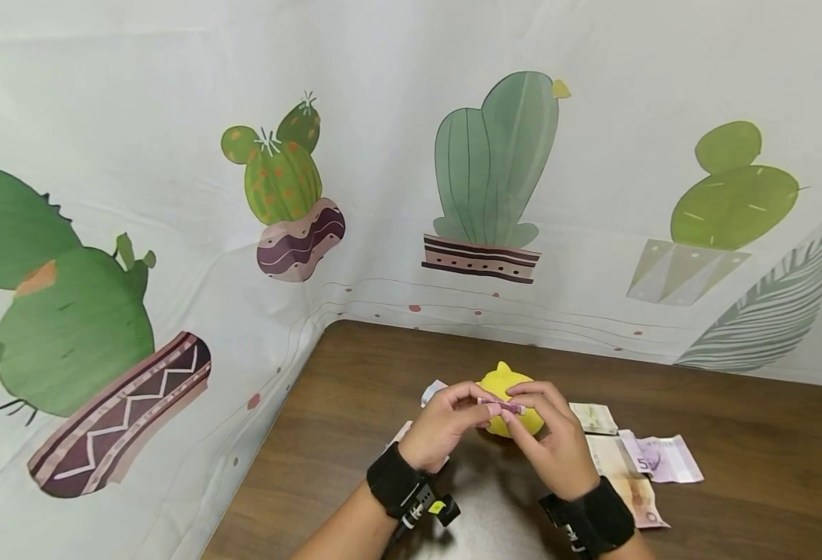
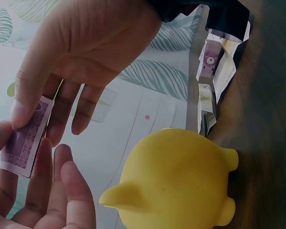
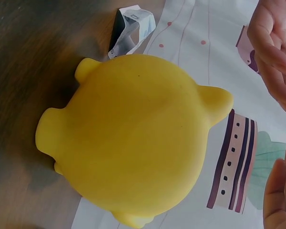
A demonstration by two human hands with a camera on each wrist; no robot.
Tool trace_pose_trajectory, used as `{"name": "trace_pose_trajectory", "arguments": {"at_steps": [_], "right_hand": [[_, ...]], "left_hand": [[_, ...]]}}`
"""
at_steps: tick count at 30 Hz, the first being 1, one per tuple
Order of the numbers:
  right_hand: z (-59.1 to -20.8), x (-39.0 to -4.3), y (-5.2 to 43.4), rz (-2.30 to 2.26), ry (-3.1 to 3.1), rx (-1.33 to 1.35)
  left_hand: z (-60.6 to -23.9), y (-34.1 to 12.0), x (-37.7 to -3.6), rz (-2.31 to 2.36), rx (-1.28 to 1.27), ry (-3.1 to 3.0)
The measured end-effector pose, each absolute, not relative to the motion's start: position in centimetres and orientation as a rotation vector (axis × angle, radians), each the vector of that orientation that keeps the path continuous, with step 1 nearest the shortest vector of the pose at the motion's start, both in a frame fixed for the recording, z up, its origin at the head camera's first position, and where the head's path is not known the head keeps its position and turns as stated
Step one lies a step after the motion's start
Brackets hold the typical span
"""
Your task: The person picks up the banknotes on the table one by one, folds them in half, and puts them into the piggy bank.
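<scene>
1. A folded white note (image 1: 433, 391) lies on the desk (image 1: 746, 435) just left of the piggy bank, toward the back edge. The edge of one more pale paper (image 1: 402, 433) shows at the left wrist, mostly hidden.
2. The left hand (image 1: 445, 424) is raised above the desk with its fingertips curled in, pinching the left end of a folded purple banknote (image 1: 501, 406). A black wrist strap (image 1: 398, 480) with a small camera sits on that arm.
3. The folded purple banknote is one narrow strip, held level between both hands, off the desk and just over the top of the piggy bank.
4. One yellow piggy bank (image 1: 505, 385) stands on the desk behind the hands, near the middle and toward the back edge; the wrist views show its ears and stubby feet.
5. The right hand (image 1: 556, 439) pinches the strip's right end with thumb and fingers, its other fingers loosely bent. It wears a black strap too.
6. Right of the bank, about four loose banknotes (image 1: 634, 459) lie flat on the desk, overlapping: one greenish, one purple, two pale brownish.
7. A cactus-print cloth (image 1: 494, 171) hangs behind the desk's back and left edges.
</scene>
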State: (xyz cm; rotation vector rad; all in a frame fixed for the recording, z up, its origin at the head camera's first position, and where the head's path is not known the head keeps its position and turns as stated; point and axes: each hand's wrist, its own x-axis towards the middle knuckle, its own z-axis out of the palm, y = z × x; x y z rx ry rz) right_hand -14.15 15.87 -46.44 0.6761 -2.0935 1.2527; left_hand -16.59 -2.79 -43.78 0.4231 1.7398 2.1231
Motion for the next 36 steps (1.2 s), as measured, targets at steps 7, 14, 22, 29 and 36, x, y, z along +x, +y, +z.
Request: {"name": "trace_pose_trajectory", "arguments": {"at_steps": [7,14,22,29,36], "right_hand": [[-46.37,-14.28,15.81,1.212,-2.102,0.645],[-46.21,-14.47,15.59,1.165,-2.037,0.707],[-46.44,-14.4,15.52,1.127,-2.056,0.737],[-46.5,-14.38,15.58,1.117,-2.074,0.724],[-46.39,-14.53,15.59,1.101,-2.041,0.747]], "left_hand": [[-43.61,-2.71,-16.69,2.13,0.41,1.746],[-43.61,-2.8,-16.89,2.179,0.336,1.678],[-43.73,-2.97,-16.97,2.173,0.316,1.59],[-43.68,-3.05,-16.9,2.157,0.355,1.552],[-43.89,-3.06,-16.9,2.127,0.384,1.573]]}}
